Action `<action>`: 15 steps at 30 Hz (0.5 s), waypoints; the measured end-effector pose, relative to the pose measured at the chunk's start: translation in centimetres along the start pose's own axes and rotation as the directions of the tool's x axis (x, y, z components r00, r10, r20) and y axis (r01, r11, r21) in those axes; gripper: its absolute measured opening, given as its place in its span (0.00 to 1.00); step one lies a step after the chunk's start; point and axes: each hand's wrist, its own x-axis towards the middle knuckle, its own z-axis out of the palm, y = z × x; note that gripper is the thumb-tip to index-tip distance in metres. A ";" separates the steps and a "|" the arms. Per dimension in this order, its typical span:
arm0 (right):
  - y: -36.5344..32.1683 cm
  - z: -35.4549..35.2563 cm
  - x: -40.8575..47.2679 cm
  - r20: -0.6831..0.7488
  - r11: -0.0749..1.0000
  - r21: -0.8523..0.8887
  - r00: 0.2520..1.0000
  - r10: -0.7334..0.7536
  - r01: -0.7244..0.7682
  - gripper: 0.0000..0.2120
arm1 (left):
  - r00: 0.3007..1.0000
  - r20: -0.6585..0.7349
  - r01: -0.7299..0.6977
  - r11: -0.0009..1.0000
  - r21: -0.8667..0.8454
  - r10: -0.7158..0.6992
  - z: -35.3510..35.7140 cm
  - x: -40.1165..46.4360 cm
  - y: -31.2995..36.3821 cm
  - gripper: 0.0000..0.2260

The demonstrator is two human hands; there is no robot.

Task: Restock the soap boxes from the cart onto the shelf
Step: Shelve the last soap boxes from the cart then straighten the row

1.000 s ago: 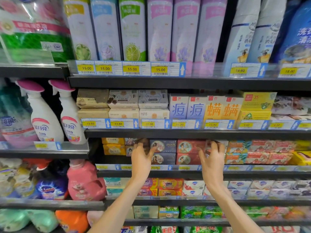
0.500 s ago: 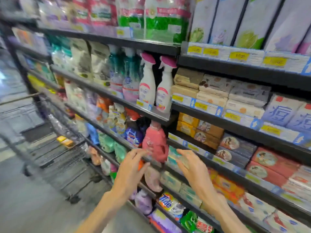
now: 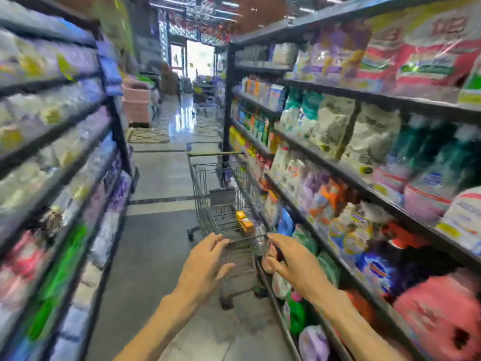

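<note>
- Shelf [image 3: 364, 162] runs along the right of the aisle, packed with bottles and bags; view blurred.
- Cart [image 3: 223, 204], wire, stands in the aisle just beside the shelf.
- Left hand [image 3: 205, 264]: fingers spread, relaxed, grasping nothing, in front of the cart's near rim.
- Right hand [image 3: 294, 259]: likewise released, fingers extended, empty.
- Soap boxes [image 3: 244, 222], orange-yellow, lie inside the cart on its floor.

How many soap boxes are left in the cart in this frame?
2, as far as the blur allows: yellow-orange soap boxes lying touching on the cart floor, beside its right wall. Others may be hidden behind the near rim and the hands.
</note>
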 end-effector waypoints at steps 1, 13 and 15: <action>-1.0 1.7 2.3 0.001 0.999 -0.024 0.999 -0.037 0.037 0.29 | 1.000 0.006 0.018 0.999 0.029 -0.019 -0.6 0.2 -2.5 0.27; -8.9 15.5 25.5 0.130 0.966 -0.117 0.968 -0.214 0.230 0.32 | 0.981 0.041 0.174 0.959 0.223 -0.188 -3.2 7.4 -24.7 0.29; -8.7 17.2 29.7 0.142 0.963 -0.125 0.965 -0.222 0.240 0.32 | 0.980 0.036 0.181 0.954 0.240 -0.195 -2.6 10.0 -27.9 0.29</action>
